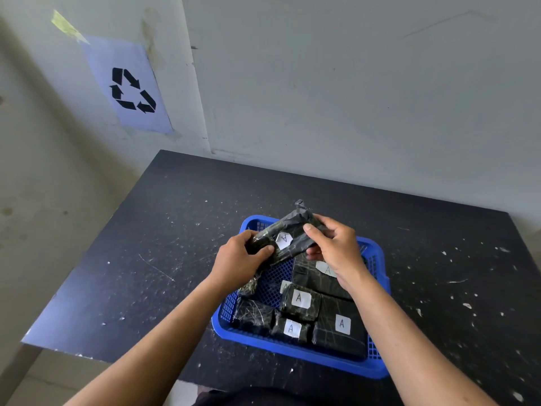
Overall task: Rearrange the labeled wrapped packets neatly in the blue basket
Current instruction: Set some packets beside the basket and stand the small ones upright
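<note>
Both hands' fingers clamp long packet (285,238) ends: left hand (240,259) low, right hand (333,247) high; axis slants over blue basket (292,351) gap.

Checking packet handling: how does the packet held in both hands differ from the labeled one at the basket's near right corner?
The held packet is long, tilted and above the blue basket; the corner packet is blocky and lies flat inside. Left hand and right hand grip the held packet; the corner packet is untouched. Both are black-wrapped, labeled A.

Soft even daylight, faint shadows, wide-angle bending at edges, slight softness overall.
</note>
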Demonstrator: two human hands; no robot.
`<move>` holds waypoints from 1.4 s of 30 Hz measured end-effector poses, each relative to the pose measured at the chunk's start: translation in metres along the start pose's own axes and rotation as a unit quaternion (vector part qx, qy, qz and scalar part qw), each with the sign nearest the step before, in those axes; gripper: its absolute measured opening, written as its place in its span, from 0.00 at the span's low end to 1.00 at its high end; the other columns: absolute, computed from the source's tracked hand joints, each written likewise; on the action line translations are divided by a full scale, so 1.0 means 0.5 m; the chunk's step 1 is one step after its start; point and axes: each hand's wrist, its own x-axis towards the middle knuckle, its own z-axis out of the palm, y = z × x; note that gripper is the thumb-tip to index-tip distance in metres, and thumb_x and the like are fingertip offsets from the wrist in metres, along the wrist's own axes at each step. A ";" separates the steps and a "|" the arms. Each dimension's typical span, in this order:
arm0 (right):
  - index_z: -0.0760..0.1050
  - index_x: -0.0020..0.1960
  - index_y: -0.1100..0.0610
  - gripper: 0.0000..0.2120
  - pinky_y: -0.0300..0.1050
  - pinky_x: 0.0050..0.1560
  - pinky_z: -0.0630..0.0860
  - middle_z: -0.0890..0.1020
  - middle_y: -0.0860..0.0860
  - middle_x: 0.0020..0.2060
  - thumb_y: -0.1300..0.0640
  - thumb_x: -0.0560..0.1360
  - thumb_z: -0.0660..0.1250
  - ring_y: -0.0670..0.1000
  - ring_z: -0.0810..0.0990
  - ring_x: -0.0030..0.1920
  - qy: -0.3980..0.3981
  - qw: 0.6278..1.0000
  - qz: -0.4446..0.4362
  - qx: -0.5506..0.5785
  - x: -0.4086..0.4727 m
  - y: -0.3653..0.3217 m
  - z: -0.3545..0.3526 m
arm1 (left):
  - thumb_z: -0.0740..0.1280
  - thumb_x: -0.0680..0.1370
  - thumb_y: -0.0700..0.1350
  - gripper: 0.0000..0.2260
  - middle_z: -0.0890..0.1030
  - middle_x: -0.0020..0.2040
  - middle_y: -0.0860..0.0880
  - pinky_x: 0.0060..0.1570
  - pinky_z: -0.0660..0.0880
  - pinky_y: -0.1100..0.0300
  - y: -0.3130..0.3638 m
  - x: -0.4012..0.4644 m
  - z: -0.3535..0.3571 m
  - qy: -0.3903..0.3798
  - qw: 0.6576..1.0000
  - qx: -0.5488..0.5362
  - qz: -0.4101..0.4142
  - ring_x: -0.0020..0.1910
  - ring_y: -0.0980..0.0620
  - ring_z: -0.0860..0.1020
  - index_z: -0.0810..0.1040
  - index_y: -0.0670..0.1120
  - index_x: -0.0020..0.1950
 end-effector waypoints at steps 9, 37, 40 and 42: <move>0.80 0.53 0.46 0.15 0.46 0.42 0.79 0.83 0.43 0.46 0.46 0.70 0.78 0.45 0.81 0.40 -0.205 0.890 -0.021 -0.406 -0.059 0.057 0.090 | 0.59 0.82 0.52 0.13 0.80 0.45 0.43 0.43 0.74 0.47 -0.154 -0.020 -0.085 0.183 0.969 -0.006 -0.164 0.45 0.39 0.78 0.73 0.44 0.48; 0.79 0.53 0.54 0.07 0.42 0.24 0.71 0.82 0.54 0.37 0.58 0.75 0.68 0.50 0.79 0.32 -0.240 0.953 0.175 -0.059 -0.065 0.018 0.045 | 0.64 0.72 0.50 0.22 0.77 0.52 0.62 0.41 0.66 0.72 -0.023 -0.085 -0.025 0.024 0.983 0.090 0.155 0.47 0.69 0.73 0.76 0.60 0.67; 0.78 0.59 0.61 0.12 0.44 0.26 0.76 0.82 0.61 0.42 0.61 0.80 0.60 0.60 0.79 0.39 -0.239 0.952 0.189 0.040 -0.074 0.013 0.038 | 0.70 0.75 0.53 0.23 0.76 0.54 0.61 0.40 0.66 0.73 0.003 -0.075 -0.022 -0.001 0.980 0.102 0.169 0.45 0.66 0.75 0.72 0.60 0.70; 0.77 0.63 0.63 0.16 0.45 0.29 0.78 0.82 0.65 0.48 0.55 0.81 0.61 0.64 0.78 0.45 -0.247 0.948 0.188 0.076 -0.079 0.010 0.036 | 0.72 0.76 0.51 0.24 0.74 0.54 0.62 0.40 0.65 0.73 0.014 -0.067 -0.022 0.003 0.978 0.126 0.169 0.44 0.66 0.74 0.71 0.60 0.71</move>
